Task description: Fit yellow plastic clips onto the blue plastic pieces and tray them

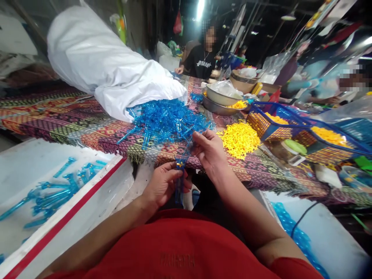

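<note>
We've got a blue plastic sprig (180,174) up in front of the belly, held in both hands, w/ a small yellow pc (179,165) at about its middle. L hand (162,185) is closed narrow round the lower part, fingers curled across it. R hand (208,152) pinches the upper end btwn thumb and fingers, so the sprig looks held taut from both ends, likely to keep the yellow pc steady. Can't tell how firmly that pc sits; fingers hide part of it.

Everything looks set for short reaches. Loose blue pcs (170,121) spill from the mouth of a white sack (107,66) at upper middle, right on the patterned cloth (72,118) covering the table, just past the hands. Loose yellow pcs (240,140) lie in a heap right of them, probably kept near the R hand. More yellow sits in blue wire baskets (274,126) at right and in steel bowls (216,104) further up.

Lower left, a white tray (99,193) holds blue sprigs (55,195), all lying apart from the loose pile, so prob a separate lot. Lower right, a second white tray (328,240) holds more blue pcs (290,224). A co-worker (200,60) sits at the far end of the table.
</note>
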The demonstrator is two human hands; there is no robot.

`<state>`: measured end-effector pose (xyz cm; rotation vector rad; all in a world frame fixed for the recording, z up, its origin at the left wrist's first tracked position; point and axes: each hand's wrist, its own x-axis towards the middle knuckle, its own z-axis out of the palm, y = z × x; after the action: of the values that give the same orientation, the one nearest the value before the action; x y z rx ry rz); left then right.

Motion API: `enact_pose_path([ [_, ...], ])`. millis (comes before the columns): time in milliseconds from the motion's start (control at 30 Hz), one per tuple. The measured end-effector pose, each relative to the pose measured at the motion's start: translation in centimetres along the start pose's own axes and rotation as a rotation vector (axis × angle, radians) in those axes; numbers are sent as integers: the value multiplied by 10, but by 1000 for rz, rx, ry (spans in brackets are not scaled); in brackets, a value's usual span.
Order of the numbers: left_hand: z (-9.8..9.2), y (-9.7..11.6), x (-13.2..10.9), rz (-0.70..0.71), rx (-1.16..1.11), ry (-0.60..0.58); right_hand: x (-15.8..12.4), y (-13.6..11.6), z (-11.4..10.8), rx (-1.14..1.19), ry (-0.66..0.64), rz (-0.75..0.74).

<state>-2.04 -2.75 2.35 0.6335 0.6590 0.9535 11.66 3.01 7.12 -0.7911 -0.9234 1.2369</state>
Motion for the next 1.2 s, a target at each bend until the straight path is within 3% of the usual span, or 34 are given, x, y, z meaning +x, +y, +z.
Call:
enact_pose_path([
  [167, -3, 6, -1, 89, -68, -19, -14, -4, -19, -87, -78, 39],
  [333, -7, 8, 2, 120, -77, -29, -38, 4, -47, -323, -248, 135],
  [533, -10, 1, 6, 118, -89, -40, -52, 17, -51, -301, -327, 169],
  [967, -11, -9, 10, 214, 111, -56, -53, 33, -62, -171, -271, 237],
  [1200, -10, -12, 14, 267, 161, -57, -53, 34, -54, -311, -204, 121],
])
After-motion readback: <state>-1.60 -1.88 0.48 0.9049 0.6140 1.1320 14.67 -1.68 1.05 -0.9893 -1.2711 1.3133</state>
